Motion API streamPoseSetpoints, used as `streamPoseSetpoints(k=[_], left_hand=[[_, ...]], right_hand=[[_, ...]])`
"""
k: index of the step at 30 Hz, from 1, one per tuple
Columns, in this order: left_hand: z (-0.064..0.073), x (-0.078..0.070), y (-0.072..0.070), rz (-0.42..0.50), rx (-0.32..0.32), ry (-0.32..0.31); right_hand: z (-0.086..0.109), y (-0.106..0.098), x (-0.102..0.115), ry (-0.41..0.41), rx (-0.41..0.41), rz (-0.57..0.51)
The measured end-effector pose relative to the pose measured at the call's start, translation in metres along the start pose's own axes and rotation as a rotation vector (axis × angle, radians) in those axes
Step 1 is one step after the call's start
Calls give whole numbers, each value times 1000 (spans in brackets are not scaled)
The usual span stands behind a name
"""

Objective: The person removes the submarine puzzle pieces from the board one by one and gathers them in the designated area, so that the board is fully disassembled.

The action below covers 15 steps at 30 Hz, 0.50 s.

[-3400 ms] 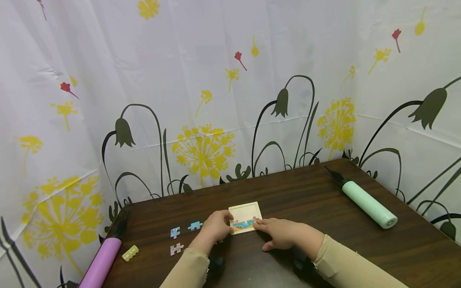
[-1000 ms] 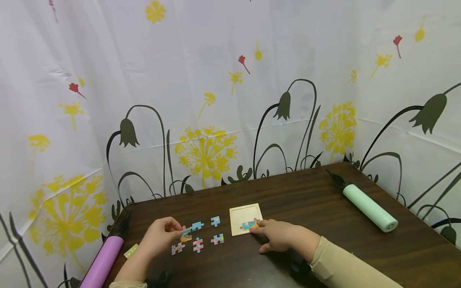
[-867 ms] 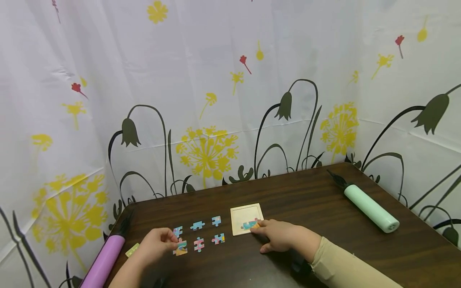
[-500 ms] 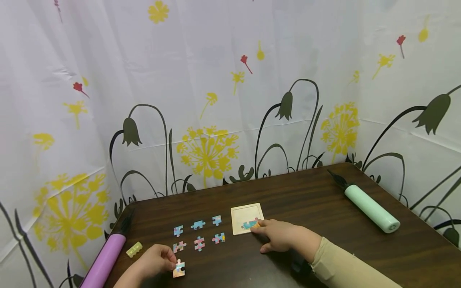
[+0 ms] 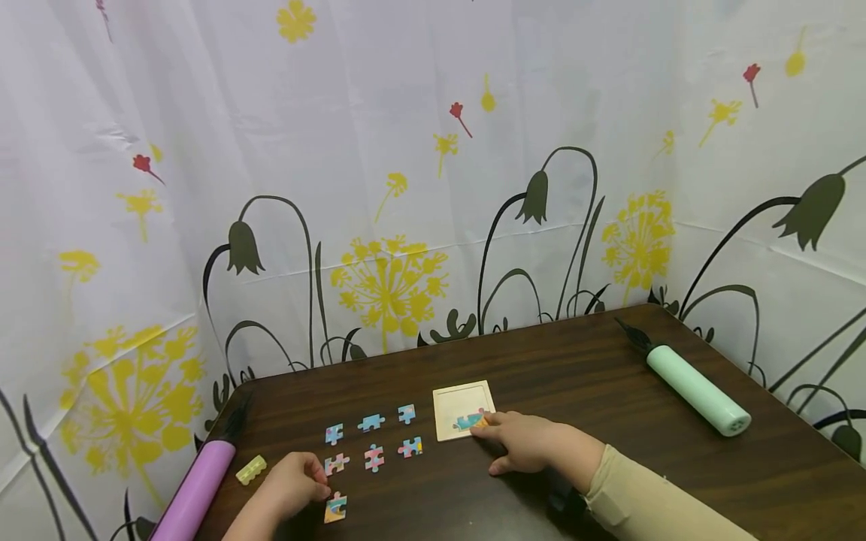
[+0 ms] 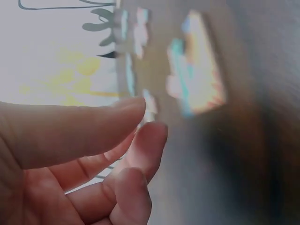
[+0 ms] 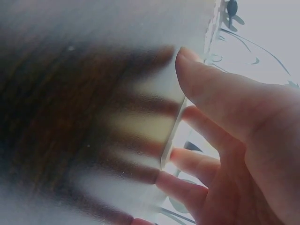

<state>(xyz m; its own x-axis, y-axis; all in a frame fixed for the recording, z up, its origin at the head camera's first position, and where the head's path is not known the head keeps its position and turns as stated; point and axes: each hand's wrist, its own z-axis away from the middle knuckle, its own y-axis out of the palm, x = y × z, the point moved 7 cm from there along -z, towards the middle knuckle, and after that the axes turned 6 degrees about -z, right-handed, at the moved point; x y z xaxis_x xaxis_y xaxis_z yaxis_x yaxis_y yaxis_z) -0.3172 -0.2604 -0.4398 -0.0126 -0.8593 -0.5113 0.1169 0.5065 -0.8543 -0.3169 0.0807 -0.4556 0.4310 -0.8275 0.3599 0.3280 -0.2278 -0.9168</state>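
Note:
My left hand [image 5: 294, 481] is just left of an orange and teal jigsaw piece [image 5: 335, 509] lying on the table. In the left wrist view its thumb and fingertips are close together with nothing between them, and the blurred piece [image 6: 204, 70] lies beyond. To the right, a shallow square wooden puzzle tray [image 5: 456, 396] has teal and orange pieces [image 5: 468, 421] along its lower edge. My right hand [image 5: 531, 443] touches the tray's lower right corner, fingers extended over the end of those pieces. The right wrist view shows these fingers [image 7: 187, 187] at the tray's edge.
Several loose jigsaw pieces [image 5: 374, 457] lie in two rows left of the tray. A pale yellow toy block [image 5: 251, 469] and a purple hand pump [image 5: 196, 492] are at the far left. A mint green hand pump [image 5: 697, 389] lies at the right.
My left hand has moved from the tray to the left and nearer me, carrying a jigsaw piece, and has let go of it on the table. The right hand stays at the tray.

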Motion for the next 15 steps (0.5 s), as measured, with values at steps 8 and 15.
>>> streamPoseSetpoints(k=[8,15], left_hand=[[-16,-46,-20,-33,-41,82],[-39,-99,-19,-7,-39,136]], right_hand=[[0,0,0,5,-4,-2],[1,0,0,9,-3,-16]])
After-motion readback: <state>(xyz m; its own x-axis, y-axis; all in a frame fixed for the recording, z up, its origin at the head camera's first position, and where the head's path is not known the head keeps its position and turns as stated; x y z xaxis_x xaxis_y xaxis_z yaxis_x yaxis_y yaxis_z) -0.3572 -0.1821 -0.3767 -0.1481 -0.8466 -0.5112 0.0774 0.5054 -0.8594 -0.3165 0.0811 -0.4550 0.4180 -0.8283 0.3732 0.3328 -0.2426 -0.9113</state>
